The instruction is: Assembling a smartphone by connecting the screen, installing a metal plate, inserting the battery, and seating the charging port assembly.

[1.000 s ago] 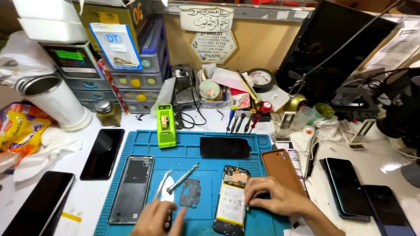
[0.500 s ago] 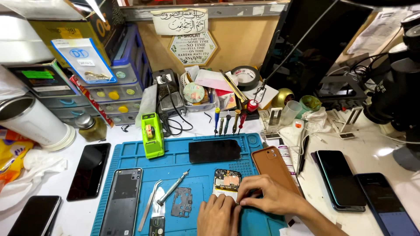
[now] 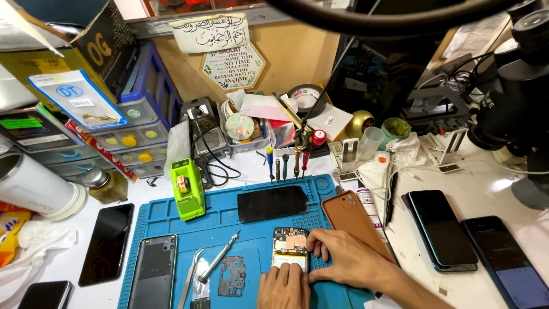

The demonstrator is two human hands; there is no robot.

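Pinching the opened phone [image 3: 290, 247] at its right edge, the right hand [image 3: 343, 260] has thumb and forefinger pressed on the frame, while the left hand [image 3: 283, 288] lies flat over the phone's lower half, fingers together. Far beyond the grip, a white paper sign [image 3: 210, 32] with curved script hangs above a hexagonal white sign [image 3: 231, 67] edged in gold; up and left stand stacked blue drawer boxes [image 3: 137, 120] and a tilted white-and-blue packet [image 3: 77, 98]. A clear tub [image 3: 247, 133] past the phone holds a round patterned disc. The phone lies backless on the blue mat [image 3: 229, 229], its circuit board and pale battery bare.
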